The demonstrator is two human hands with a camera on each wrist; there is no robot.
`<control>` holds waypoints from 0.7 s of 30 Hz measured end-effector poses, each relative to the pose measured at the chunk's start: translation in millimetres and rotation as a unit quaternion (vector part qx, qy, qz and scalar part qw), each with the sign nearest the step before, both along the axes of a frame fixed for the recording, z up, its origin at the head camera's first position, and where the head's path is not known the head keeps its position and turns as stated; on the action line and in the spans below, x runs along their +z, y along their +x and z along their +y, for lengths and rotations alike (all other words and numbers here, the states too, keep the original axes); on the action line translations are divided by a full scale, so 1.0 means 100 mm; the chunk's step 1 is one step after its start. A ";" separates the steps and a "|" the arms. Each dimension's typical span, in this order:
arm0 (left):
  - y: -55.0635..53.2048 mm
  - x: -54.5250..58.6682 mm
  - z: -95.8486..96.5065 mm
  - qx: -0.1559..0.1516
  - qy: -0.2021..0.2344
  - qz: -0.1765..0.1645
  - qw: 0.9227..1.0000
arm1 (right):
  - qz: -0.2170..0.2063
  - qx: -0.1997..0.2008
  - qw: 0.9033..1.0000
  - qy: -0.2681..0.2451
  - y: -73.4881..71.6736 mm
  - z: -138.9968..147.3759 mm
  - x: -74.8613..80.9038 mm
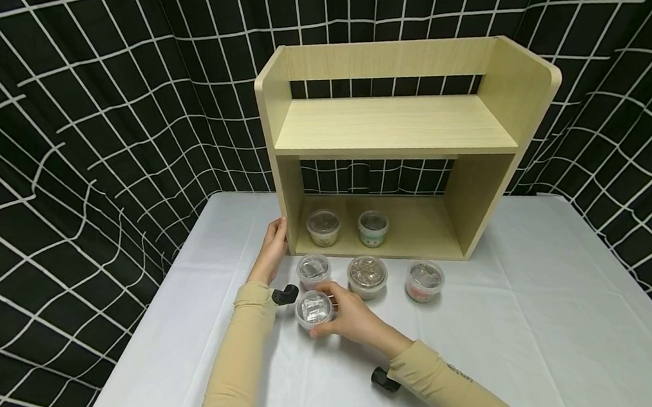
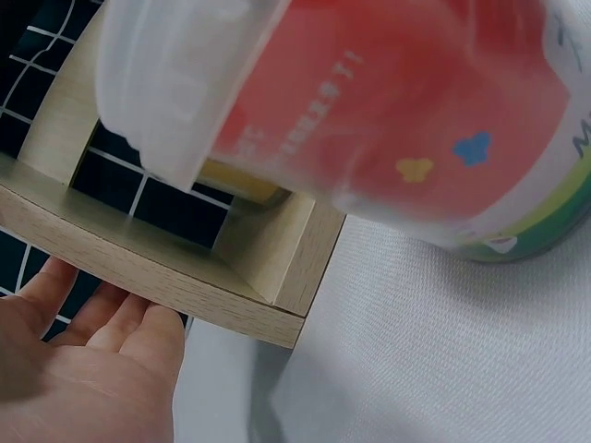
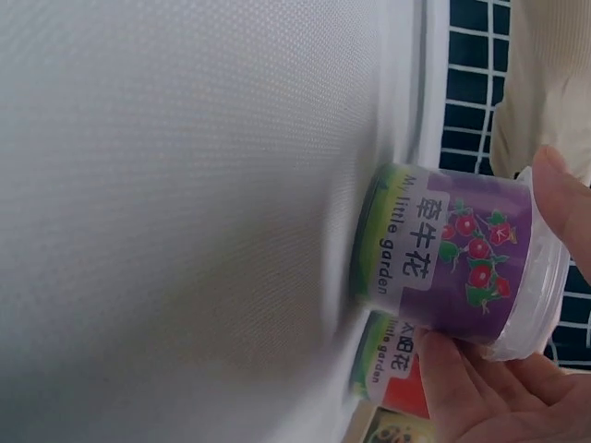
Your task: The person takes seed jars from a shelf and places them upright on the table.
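My right hand (image 1: 350, 314) grips a small plastic tub (image 1: 311, 321) with a clear lid, thumb and fingers on opposite sides. The right wrist view shows this tub's purple label (image 3: 489, 249) with red flowers; its base is close to the white cloth. Just behind stands a red-labelled tub (image 1: 314, 270), large in the left wrist view. At the left outer side of the wooden shelf (image 1: 394, 120), my left hand (image 1: 272, 250) touches the panel with extended fingers (image 2: 148, 341), holding nothing.
Two lidded tubs, a yellowish one (image 1: 324, 229) and a pale green one (image 1: 373, 230), stand on the lower shelf board. In front are a wider tub (image 1: 367, 277) and a pinkish-red tub (image 1: 424, 282). Black grid-patterned curtain (image 1: 92, 120) surrounds the white-covered table (image 1: 518, 342).
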State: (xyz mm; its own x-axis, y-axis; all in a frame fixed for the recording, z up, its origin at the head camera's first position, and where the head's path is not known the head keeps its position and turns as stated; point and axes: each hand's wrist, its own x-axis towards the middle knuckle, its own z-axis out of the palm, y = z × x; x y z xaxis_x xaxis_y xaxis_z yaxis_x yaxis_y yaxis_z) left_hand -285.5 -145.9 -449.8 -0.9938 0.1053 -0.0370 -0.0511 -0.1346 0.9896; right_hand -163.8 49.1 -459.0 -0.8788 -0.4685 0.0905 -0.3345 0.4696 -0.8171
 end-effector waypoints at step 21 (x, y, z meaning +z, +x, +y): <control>-0.01 -0.02 0.01 0.006 0.002 -0.003 1.000 | 0.009 0.012 1.000 -0.006 0.00 0.02 0.01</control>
